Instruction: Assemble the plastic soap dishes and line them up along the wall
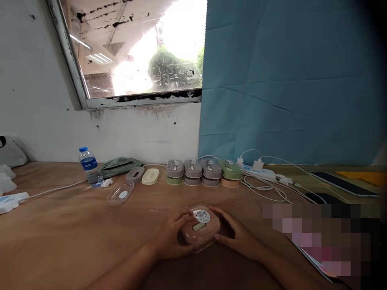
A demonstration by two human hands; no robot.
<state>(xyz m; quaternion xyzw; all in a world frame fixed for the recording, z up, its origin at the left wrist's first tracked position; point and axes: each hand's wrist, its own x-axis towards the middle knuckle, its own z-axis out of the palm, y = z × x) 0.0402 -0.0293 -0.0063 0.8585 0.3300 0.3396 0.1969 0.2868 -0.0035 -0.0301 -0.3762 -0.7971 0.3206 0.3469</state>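
Note:
Both my hands are wrapped round a pink lidded container (208, 237) low in the middle of the view. Its top is glossy and carries a round printed white sticker and a pale oval piece. My left hand (173, 233) grips the left side, with fingertips on the top near the sticker. On the opposite side, my right hand (238, 235) presses with the thumb at the near edge and the fingers at the far edge. The container's underside is hidden.
Beyond my hands are several stacked lidded containers (192, 171), a clear lid (121, 194), a cream lid (150, 176), a grey lid (135, 174), a green pouch (121, 166) and a water bottle (90, 168). To the right lie a power strip (260, 172), cables and a phone (344, 184).

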